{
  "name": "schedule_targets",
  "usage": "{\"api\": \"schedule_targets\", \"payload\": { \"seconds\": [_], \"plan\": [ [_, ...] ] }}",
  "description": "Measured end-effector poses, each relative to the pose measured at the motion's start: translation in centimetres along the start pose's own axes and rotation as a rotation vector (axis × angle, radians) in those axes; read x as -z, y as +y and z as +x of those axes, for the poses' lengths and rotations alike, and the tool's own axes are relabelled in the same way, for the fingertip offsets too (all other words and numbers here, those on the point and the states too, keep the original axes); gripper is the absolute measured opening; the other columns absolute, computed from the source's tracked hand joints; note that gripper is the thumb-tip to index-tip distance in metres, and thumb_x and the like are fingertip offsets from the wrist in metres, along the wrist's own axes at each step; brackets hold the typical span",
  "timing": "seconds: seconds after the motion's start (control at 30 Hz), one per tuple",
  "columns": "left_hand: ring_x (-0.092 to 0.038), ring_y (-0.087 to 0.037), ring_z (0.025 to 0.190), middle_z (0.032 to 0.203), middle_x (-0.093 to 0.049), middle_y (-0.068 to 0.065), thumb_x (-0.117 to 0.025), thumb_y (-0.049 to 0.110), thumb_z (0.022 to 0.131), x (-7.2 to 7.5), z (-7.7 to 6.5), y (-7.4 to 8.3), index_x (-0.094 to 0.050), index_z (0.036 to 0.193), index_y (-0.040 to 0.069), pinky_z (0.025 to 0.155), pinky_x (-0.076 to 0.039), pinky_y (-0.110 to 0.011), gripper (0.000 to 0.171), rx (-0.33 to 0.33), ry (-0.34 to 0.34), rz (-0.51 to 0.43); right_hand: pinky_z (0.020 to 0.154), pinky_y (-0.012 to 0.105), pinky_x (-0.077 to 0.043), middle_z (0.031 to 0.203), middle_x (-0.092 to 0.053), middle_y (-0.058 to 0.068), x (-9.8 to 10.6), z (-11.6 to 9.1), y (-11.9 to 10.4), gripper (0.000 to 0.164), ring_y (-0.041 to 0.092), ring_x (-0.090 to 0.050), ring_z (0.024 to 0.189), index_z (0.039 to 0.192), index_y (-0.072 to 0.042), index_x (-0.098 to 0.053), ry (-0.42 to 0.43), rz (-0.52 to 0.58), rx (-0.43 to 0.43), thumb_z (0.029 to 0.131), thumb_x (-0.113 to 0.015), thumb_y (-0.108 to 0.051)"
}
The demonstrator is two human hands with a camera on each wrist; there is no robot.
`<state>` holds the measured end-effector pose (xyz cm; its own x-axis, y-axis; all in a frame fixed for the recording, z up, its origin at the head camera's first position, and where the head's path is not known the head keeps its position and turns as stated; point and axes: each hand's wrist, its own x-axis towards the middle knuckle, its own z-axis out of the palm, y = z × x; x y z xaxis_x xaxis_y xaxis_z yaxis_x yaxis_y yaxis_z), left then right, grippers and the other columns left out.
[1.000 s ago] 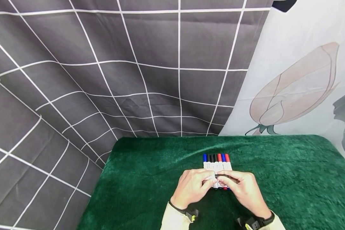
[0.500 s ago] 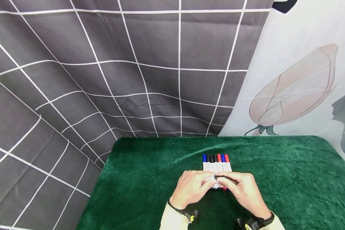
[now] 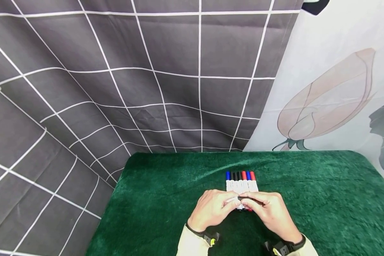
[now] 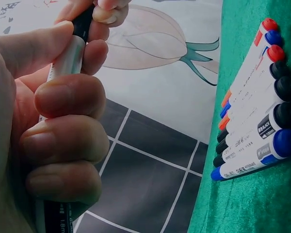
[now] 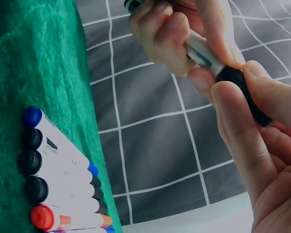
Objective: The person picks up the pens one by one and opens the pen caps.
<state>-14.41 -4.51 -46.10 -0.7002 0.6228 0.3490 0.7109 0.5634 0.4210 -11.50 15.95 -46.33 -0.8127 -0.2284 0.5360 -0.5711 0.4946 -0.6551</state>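
Observation:
Above the table, my left hand [image 3: 211,209] grips the white barrel of a marker [image 4: 69,57], its fingers curled round it. My right hand [image 3: 271,210] pinches the marker's black cap [image 5: 234,81] between thumb and fingers. Cap and barrel meet end to end; whether a gap lies between them I cannot tell. Below and beyond the hands, a row of several white markers [image 3: 240,185] lies side by side, with blue, black and red caps. The hands hide part of the row in the head view.
Green velvety cloth [image 3: 156,199] covers the table. Behind it hangs a dark grey curtain with a white grid [image 3: 176,89]. A white sheet with a pink flower print [image 3: 326,103] hangs at the right.
Both hands stay almost in place, holding the same marker. Slightly more of the black cap shows between the right thumb and fingers, and it slopes a little more.

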Motion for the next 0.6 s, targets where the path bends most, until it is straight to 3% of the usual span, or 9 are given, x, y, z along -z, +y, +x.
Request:
{"api": "schedule_targets", "payload": {
  "seconds": [0.27,0.53,0.6],
  "plan": [
    [-0.034,0.008,0.053,0.058,-0.037,0.018,-0.036,0.046,0.096,-0.03,-0.19,-0.11,-0.061,0.087,0.031,0.046,-0.025,-0.010,0.030,-0.001,-0.005,-0.052,0.052,0.011,-0.042,0.082,-0.067,-0.009,0.02,-0.02,-0.14,0.023,-0.004,-0.054,0.057,0.097,-0.018,-0.072,-0.016,0.035,0.013,0.076,-0.071,-0.006],
    [-0.035,0.006,0.052,0.057,-0.038,0.016,-0.037,0.046,0.095,0.10,-0.17,-0.03,-0.057,0.082,0.030,0.046,-0.026,-0.010,0.028,0.005,-0.006,-0.077,0.054,0.010,-0.042,0.087,-0.069,-0.006,-0.23,0.12,0.08,0.031,-0.005,-0.055,0.063,0.096,-0.017,-0.072,0.044,0.018,0.130,0.070,-0.074,0.001],
    [-0.034,0.006,0.052,0.057,-0.037,0.015,-0.036,0.045,0.096,0.16,-0.14,-0.02,-0.056,0.081,0.030,0.046,-0.025,-0.011,0.029,-0.010,0.000,-0.063,0.054,0.010,-0.042,0.087,-0.069,-0.006,-0.23,0.12,0.09,0.031,-0.006,-0.055,0.063,0.096,-0.017,-0.072,0.042,0.017,0.122,0.071,-0.074,0.000]
  ]
}}
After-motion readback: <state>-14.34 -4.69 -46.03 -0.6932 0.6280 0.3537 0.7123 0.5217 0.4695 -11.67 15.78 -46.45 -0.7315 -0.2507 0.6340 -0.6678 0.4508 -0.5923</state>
